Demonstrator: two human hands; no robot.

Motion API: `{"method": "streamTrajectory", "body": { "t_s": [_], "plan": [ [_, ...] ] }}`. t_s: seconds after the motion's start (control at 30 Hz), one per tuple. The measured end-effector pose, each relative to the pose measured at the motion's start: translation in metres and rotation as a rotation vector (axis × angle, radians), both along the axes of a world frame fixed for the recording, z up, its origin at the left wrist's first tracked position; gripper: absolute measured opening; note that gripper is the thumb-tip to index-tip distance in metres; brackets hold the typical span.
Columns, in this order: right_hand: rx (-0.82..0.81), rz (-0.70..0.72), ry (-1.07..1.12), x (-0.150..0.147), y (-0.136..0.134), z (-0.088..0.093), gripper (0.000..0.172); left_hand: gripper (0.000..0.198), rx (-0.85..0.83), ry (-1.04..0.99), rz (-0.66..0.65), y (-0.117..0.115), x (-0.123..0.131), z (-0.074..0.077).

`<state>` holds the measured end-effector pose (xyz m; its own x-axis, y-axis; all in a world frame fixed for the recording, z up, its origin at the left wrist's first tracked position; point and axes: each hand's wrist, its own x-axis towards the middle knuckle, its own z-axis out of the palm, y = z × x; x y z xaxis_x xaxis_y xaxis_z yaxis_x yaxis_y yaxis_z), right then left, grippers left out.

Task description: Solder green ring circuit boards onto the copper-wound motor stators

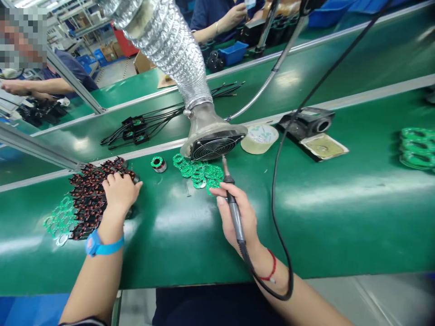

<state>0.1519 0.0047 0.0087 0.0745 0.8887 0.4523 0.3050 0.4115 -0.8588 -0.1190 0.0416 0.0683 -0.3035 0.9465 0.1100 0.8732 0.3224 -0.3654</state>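
Note:
My right hand (238,213) is wrapped around a soldering iron (235,213), its tip pointing up and away, close below the fan grille of the fume extractor. Near that tip lies a loose pile of green ring-shaped circuit boards (200,174). On the left, my left hand (119,192) rests over rows of motor stators (90,199) with black frames and copper windings. Its thumb is spread from the fingers, and the fingertips are partly hidden among the stators. One single stator with a green ring board on top (158,164) stands upright between the two hands.
A fume extractor hood (214,136) hangs from a silver duct. Behind it are a tape roll (260,138) and an iron stand with sponge (322,146). More green boards lie at left (61,217) and far right (418,148). Wired parts (136,131) lie beyond the rail; co-workers sit opposite.

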Motion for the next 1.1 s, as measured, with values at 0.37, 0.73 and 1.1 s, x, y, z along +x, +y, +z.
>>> {"method": "streamTrajectory", "body": {
  "t_s": [0.37, 0.73, 1.1],
  "plan": [
    [-0.204, 0.040, -0.304, 0.019, 0.005, 0.001, 0.030, 0.044, -0.136, -0.726, -0.555, -0.065, 0.033, -0.016],
    [-0.222, 0.223, -0.624, 0.022, -0.010, -0.010, 0.043, 0.060, -0.118, -0.827, -0.590, -0.060, 0.043, -0.049],
    [0.004, 0.290, -0.401, 0.034, -0.023, -0.004, 0.036, 0.042, -0.382, -0.926, -0.812, -0.041, 0.060, -0.008]
  ]
}}
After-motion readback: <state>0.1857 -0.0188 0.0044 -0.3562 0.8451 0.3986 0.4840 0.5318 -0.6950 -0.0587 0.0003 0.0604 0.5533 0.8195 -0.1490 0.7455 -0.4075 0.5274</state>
